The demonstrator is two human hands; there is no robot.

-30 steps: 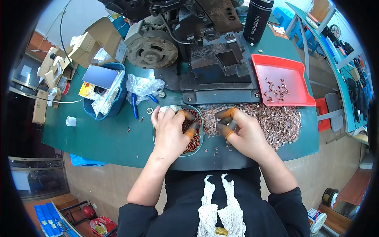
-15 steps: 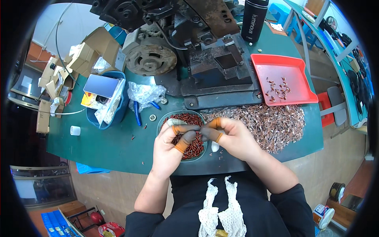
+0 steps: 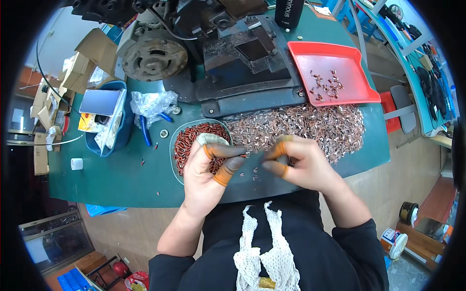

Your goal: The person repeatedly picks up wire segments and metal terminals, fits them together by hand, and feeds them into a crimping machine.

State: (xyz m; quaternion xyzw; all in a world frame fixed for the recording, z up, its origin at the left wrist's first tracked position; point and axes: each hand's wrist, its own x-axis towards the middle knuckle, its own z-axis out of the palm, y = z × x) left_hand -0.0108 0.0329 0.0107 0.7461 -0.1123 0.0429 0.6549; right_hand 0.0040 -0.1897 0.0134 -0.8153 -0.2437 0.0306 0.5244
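Note:
My left hand (image 3: 201, 165), orange-and-grey cots on its thumb and finger, pinches a small red-brown part (image 3: 244, 155) with a metallic end. It is held over the right side of a clear bowl (image 3: 173, 167) full of small dark-red cylindrical parts (image 3: 196, 134). My right hand (image 3: 308, 162), wearing similar cots, is just to the right, in front of the pile of small metal pieces (image 3: 315, 128). Motion smears its thumb and finger; whether anything is between them cannot be made out. The two hands are apart.
Behind the pile stands a dark, greasy machine (image 3: 247, 68). A red tray (image 3: 335, 60) with a few small parts is at the far right. Left lie blue-handled pliers (image 3: 145, 130), bubble wrap (image 3: 153, 104), a tape roll (image 3: 76, 164) and a blue bin (image 3: 124, 126). A black bottle (image 3: 290, 14) stands behind.
The hands have come apart: my right hand has moved off to the right from the left fingertips. The whole view has shifted, so table things appear further left and higher.

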